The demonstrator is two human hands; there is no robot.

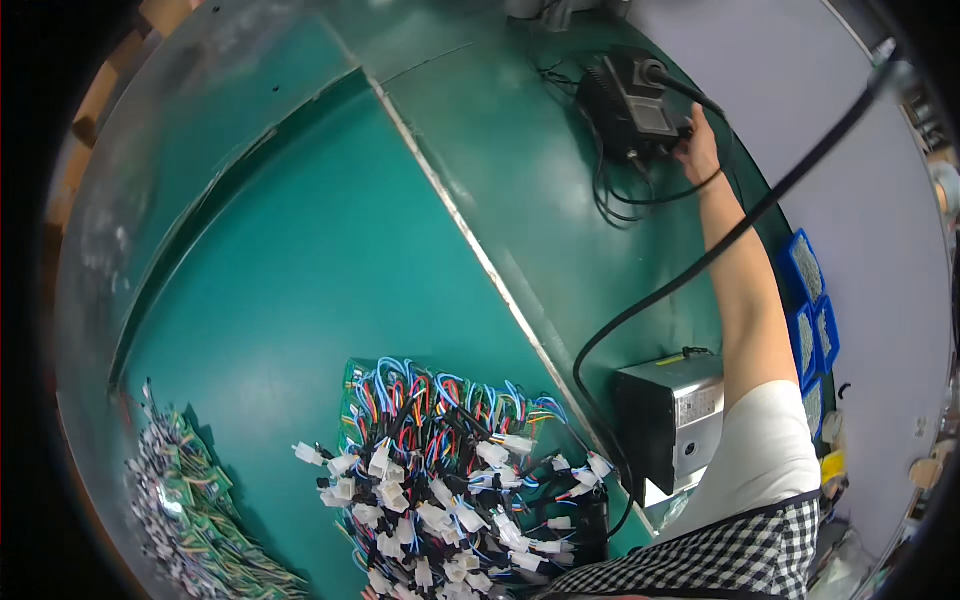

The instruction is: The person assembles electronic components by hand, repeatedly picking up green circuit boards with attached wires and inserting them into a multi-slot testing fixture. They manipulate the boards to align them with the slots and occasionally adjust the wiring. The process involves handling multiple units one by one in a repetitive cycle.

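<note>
At the far right of the bench, my right hand [702, 150] reaches to a black box-shaped control unit [628, 100] with a sloped panel and a thick cable. One finger points up along its side and the thumb sits apart below, around the unit's edge; the other fingers are partly hidden. At the bottom centre lies a pile of green circuit boards [355, 405] with coloured wires and white plug connectors [435, 515]. A small skin-coloured patch at the lower edge beside this pile may be my left hand; its fingers cannot be made out.
More green circuit boards [215, 500] are heaped at lower left. A metal-cased box [690, 410] stands near my right forearm. A black cable [690, 270] loops across the right side. Blue trays [806, 265] lie beyond the arm. A pale strip [450, 205] crosses the green bench.
</note>
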